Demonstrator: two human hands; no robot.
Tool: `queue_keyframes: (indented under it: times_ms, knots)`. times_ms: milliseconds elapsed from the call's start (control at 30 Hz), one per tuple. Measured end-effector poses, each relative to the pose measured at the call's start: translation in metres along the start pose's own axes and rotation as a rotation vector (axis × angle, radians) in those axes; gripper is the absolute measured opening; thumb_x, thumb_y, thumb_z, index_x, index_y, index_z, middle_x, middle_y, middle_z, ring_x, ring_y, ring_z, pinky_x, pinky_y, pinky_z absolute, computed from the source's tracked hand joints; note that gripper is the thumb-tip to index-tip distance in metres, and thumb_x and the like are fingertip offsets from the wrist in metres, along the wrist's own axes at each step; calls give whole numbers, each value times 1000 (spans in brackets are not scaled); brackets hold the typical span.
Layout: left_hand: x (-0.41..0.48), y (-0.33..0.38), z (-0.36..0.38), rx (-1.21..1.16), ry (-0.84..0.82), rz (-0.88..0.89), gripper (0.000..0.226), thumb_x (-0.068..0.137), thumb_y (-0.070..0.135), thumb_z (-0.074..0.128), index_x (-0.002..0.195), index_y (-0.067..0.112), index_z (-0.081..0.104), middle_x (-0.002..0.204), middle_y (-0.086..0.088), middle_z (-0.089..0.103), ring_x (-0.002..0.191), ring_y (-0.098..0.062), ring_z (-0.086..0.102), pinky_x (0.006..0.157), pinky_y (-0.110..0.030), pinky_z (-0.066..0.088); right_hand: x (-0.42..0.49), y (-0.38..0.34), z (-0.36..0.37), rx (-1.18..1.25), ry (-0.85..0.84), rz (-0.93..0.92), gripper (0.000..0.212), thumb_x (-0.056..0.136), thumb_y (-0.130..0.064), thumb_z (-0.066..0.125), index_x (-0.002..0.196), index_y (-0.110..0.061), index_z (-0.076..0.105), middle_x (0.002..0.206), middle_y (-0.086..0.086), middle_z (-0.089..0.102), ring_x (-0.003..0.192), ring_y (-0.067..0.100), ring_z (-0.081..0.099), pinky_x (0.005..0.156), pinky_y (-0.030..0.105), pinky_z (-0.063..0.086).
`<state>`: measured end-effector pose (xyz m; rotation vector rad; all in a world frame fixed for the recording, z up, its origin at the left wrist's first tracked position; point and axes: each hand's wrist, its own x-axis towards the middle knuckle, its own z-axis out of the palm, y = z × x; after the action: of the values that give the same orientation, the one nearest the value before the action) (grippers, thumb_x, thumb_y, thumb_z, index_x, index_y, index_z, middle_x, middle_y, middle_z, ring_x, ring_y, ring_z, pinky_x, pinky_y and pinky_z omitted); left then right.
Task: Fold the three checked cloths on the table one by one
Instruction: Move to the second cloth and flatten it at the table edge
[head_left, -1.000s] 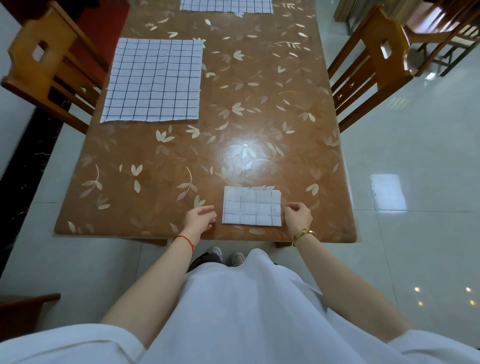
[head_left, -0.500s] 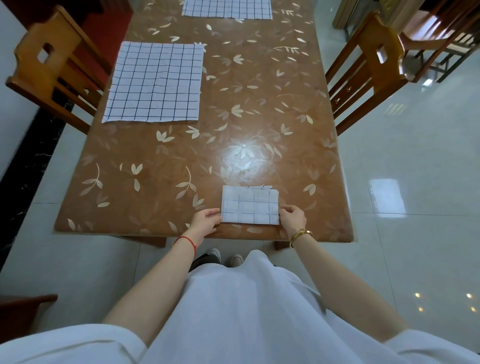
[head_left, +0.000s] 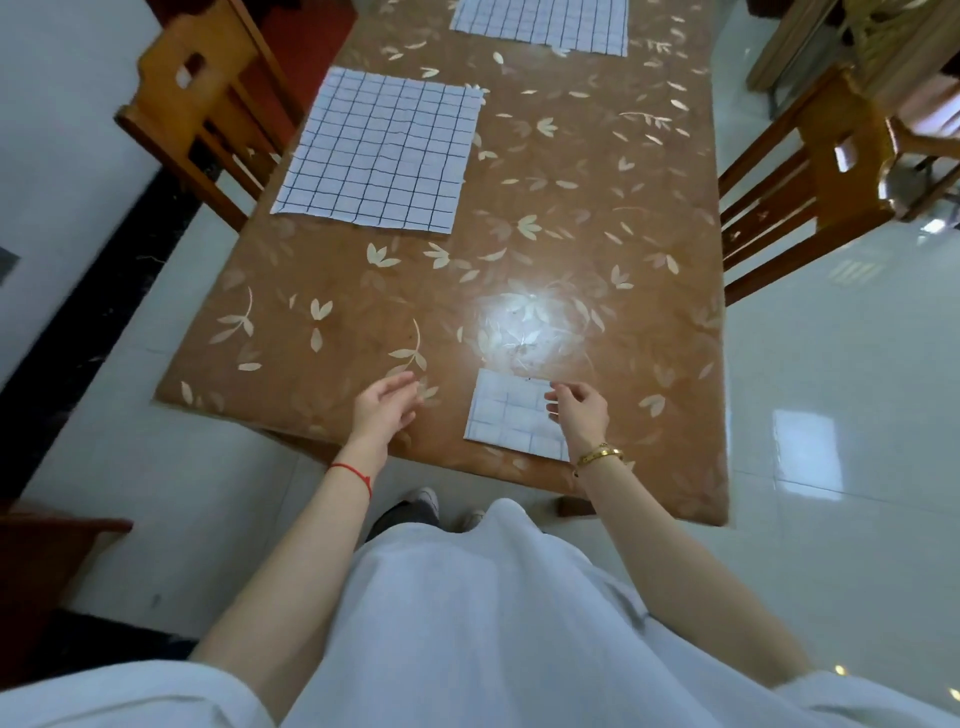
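A small folded checked cloth (head_left: 506, 413) lies at the near edge of the brown leaf-patterned table (head_left: 571, 218). My right hand (head_left: 579, 410) hovers over its right part, fingers apart and holding nothing. My left hand (head_left: 382, 408) is raised above the table to the left of the folded cloth, fingers loosely spread, clear of it. A second checked cloth (head_left: 379, 150) lies flat and unfolded at the table's far left. A third checked cloth (head_left: 540, 23) lies flat at the far end, partly cut off by the top of the frame.
A wooden chair (head_left: 208, 104) stands at the table's left side and another wooden chair (head_left: 810, 171) at its right. Glossy white floor tiles (head_left: 831, 415) surround the table. A dark wooden piece (head_left: 47, 545) is at lower left.
Both hands have lifted off the sides of the folded cloth. The left hand moved left and up, the right hand came over the cloth. The view has shifted and tilted.
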<state>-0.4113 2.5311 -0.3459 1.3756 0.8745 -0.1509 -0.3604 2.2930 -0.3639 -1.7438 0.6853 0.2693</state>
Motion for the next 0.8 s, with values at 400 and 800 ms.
queue_keyframes:
  times_ms: [400, 800]
  knots:
    - [-21, 27, -59, -182, 130, 76, 18, 94, 10, 63, 107, 21, 67, 113, -2, 71, 104, -18, 68, 91, -30, 55, -29, -46, 75, 53, -276, -114, 22, 96, -10, 50, 107, 0, 67, 88, 8, 69, 76, 18, 64, 72, 28, 56]
    - [-34, 55, -43, -8, -170, 190, 24, 96, 11, 61, 119, 14, 65, 114, -3, 71, 104, -16, 69, 93, -30, 55, -73, -25, 38, 289, -40, -82, 20, 96, -14, 52, 106, -5, 67, 87, 4, 69, 78, 16, 64, 72, 25, 55]
